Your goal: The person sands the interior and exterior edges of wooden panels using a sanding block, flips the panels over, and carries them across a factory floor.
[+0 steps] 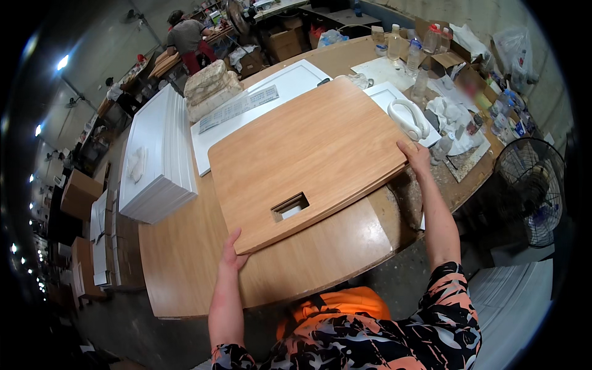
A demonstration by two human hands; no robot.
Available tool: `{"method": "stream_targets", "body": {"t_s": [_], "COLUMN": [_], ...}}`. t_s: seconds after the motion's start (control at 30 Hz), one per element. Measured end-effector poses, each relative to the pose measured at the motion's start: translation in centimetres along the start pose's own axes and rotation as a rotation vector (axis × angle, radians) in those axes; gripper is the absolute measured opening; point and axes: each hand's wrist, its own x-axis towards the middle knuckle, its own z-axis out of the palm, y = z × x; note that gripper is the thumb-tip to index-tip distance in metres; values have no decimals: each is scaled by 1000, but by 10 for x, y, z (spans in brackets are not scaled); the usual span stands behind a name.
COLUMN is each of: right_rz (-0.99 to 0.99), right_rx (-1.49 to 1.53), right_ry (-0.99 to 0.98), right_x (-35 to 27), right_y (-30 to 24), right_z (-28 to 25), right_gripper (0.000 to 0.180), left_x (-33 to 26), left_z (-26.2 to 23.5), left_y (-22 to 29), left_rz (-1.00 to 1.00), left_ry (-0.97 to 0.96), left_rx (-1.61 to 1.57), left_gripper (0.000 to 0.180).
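Between my hands is a short stack of light wood-grain panels (308, 142) with rounded corners, tilted over the table. The top panel has a rectangular cutout (290, 206) near its front left edge, and something white shows through it. My left hand (232, 254) grips the near left corner, thumb on top and fingers mostly hidden below. At the right corner my right hand (415, 156) is closed on the edge, its thumb over the top face. Beneath and behind the panels lies a white panel (203, 145) with a grey printed strip (239, 110) on it.
A tall stack of white panels (157, 154) stands at left on the wood-topped table (185, 265), beside a wrapped beige bundle (209, 89). Bottles (414, 54), a white coiled roll (408, 118) and crumpled paper clutter the right. A caged fan (529, 191) stands beyond. People work in the background.
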Motion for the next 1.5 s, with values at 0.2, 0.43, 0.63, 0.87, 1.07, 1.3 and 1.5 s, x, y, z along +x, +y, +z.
{"method": "stream_targets", "body": {"t_s": [0.2, 0.43, 0.63, 0.87, 1.07, 1.3, 1.5], "right_rz": [-7, 23, 38, 116, 233, 443, 535], "right_rx": [99, -38, 33, 85, 196, 143, -19], "right_ry": [10, 8, 5, -11, -226, -699, -866], "right_x": [2, 0, -37, -88, -76, -18, -7], "right_y": [4, 9, 21, 24, 21, 7, -23], "right_z": [1, -8, -15, -29, -42, -45, -40], "right_gripper": [54, 58, 53, 39, 39, 55, 62], "left_x": [10, 3, -16, -34, -28, 9, 31], "left_z": [-2, 10, -2, -48, -58, -40, -21], "left_y": [-12, -3, -7, -47, -49, -7, 29], "left_rz": [97, 41, 24, 138, 87, 41, 59], "left_ry": [-20, -22, -82, -87, -95, -141, -186], "left_rx": [-95, -30, -47, -178, -97, -25, -110], "left_gripper": [65, 70, 74, 71, 62, 69, 70]}}
